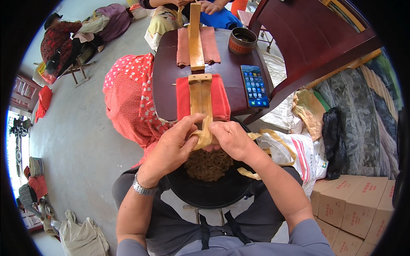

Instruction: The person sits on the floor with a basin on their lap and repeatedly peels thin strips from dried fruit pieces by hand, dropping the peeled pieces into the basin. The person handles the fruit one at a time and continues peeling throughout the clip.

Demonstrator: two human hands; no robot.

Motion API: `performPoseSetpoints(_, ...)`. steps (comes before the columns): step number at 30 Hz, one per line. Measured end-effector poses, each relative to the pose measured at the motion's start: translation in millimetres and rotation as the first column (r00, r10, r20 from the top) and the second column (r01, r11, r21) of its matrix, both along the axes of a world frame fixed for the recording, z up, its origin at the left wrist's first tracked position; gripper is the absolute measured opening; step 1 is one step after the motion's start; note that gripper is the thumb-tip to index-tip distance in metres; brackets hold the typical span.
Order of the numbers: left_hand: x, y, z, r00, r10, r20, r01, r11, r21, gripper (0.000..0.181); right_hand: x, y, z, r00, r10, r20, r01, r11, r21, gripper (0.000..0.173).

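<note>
My left hand (pixel 171 144) pinches one side of a thin, yellowish translucent strip (pixel 205 136) between thumb and fingers. On the strip's other side, the curled fingers of my right hand (pixel 232 139) grip it close to the wood. Both hands meet at the near end of a wooden block (pixel 200 96), which lies on a folded red cloth (pixel 219 96). Below them a black tub (pixel 208 196) between my knees holds many small brown pieces (pixel 209 166). More of the strip (pixel 282 142) loops out to the right past my forearm.
The dark red chair seat (pixel 165 73) bears a second wooden block (pixel 196 48), a lit phone (pixel 255 86) and a brown cup (pixel 242 40). A white woven sack (pixel 301 150) and cardboard boxes (pixel 355 198) stand right. Another person's hands (pixel 209 7) work opposite; a person (pixel 57 41) sits far left.
</note>
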State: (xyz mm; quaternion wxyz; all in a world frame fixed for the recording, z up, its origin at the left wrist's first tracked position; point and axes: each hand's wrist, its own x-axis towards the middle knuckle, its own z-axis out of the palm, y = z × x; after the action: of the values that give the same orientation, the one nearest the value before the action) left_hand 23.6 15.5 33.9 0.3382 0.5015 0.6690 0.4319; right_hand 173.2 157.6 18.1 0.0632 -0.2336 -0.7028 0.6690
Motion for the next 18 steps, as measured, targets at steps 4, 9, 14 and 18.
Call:
performPoseSetpoints(4,-4,-1,-10,0.992,-0.032,-0.121,0.040,0.997,0.064,0.036,-2,12,5,0.957,0.205,0.203,-0.159,0.962,-0.220,0.047)
performPoseSetpoints(9,-7,3,-20,0.987,-0.027,-0.158,0.041,0.995,0.088,0.028,-2,10,0,0.978,0.124,0.166,-0.107,0.988,-0.108,0.049)
performPoseSetpoints(14,-1,5,-22,0.636,0.132,0.760,0.017,0.983,-0.185,0.021,2,16,8,0.999,-0.011,0.036,0.005,0.987,0.160,0.036)
performPoseSetpoints(18,0,4,-13,0.334,-0.020,0.942,-0.054,0.998,0.041,0.031,4,13,28,0.996,0.013,-0.092,0.009,0.973,0.232,0.031)
